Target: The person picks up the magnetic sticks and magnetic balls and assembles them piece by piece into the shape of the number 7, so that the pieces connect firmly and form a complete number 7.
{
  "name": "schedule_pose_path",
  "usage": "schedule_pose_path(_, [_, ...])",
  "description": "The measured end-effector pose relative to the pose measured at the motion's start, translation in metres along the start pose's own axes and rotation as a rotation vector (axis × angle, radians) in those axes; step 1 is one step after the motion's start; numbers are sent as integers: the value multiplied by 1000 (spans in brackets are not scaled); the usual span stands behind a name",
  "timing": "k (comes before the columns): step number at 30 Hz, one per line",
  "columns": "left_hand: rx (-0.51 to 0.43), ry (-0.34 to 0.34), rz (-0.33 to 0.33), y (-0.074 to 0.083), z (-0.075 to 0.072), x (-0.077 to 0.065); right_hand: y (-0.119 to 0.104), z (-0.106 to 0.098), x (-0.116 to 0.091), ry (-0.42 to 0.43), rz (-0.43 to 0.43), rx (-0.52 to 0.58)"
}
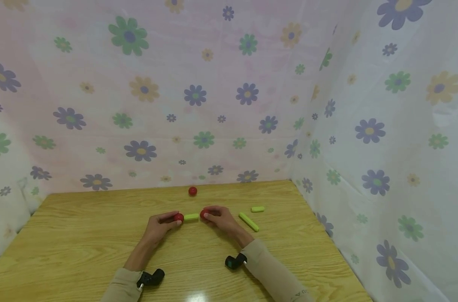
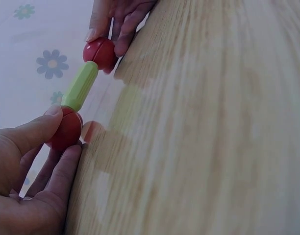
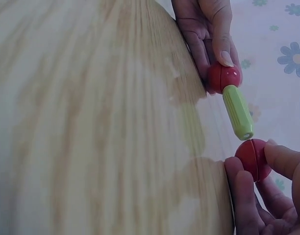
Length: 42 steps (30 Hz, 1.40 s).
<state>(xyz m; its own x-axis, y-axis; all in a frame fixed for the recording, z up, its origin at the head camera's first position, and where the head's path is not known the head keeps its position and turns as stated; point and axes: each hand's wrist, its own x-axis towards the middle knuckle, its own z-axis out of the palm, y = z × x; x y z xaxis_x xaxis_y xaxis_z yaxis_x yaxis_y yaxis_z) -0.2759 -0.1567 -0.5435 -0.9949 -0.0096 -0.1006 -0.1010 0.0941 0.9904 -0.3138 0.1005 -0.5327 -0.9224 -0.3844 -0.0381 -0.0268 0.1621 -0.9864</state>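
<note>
My left hand (image 1: 156, 230) pinches a red ball (image 2: 66, 130) between thumb and fingers. A short light-green rod (image 1: 191, 217) sticks out of that ball to the right, its far end against or inside the ball. Another red ball (image 3: 253, 160) is pinched by my right hand (image 1: 224, 219), right beside the rod's free end. A small hole shows in that end in the right wrist view, and a narrow gap seems to part it from the ball. Both balls carry a seam line and are held low over the wooden table (image 1: 81, 235).
A third red ball (image 1: 192, 191) sits near the table's back edge. To the right of my right hand lie a longer green rod (image 1: 249, 222) and a shorter green rod (image 1: 257, 209). Flower-patterned curtains (image 1: 221, 159) stand behind and beside the table.
</note>
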Motion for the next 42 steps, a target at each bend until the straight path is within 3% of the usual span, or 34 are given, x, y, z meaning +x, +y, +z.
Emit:
schedule_pose_path(12, [-14,1,13,1,1,2,-1,2,3,6,35,-3])
schedule_pose_path(23, [-32,1,15,2,2,1,2,-1,1,-1,15,-52])
schedule_pose_path(27, [-40,-13,22,2,1,-1,2,-2,-2,4,1,-22])
schedule_pose_path(42, [98,-22,121,10,1,-3,5,-9,-6,40,21,19])
